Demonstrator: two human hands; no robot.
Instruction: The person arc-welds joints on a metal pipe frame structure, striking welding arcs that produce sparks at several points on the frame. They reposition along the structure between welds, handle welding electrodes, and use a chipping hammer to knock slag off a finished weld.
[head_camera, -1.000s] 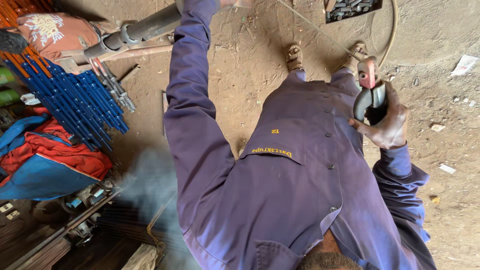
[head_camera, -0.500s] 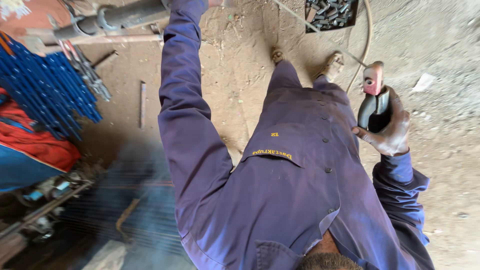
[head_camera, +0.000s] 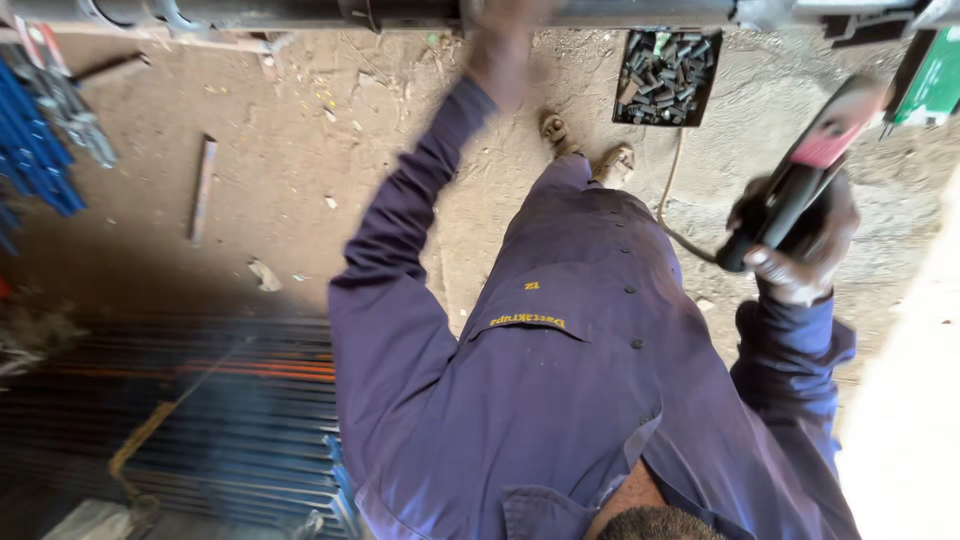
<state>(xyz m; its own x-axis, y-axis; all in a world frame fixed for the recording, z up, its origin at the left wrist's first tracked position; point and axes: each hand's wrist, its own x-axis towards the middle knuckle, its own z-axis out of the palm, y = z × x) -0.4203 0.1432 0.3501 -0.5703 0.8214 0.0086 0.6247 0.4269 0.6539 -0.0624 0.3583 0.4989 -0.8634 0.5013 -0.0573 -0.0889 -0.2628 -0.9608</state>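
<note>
Bare, sandy workshop ground (head_camera: 300, 200) fills the head view, littered with small scraps and a flat metal strip (head_camera: 203, 188) lying well apart from the person's feet (head_camera: 590, 150). Across the top edge runs a dark steel pipe (head_camera: 300, 12), and the left hand (head_camera: 505, 40), blurred, reaches up against it; whether its fingers are closed round the pipe or only pressed to it cannot be told. The right hand (head_camera: 800, 250) is wrapped firmly around the black handle of a welding electrode holder (head_camera: 800, 170) with a reddish head, held up at the right side, tilted toward the upper right. A cable (head_camera: 672, 200) trails on the ground from near that hand toward a black tray of short metal pieces (head_camera: 665, 75) just beyond the feet. Blue rods (head_camera: 35, 150) lie at the far left, and a stack of dark bars (head_camera: 200, 400) sits at the lower left, hazed with smoke.
</note>
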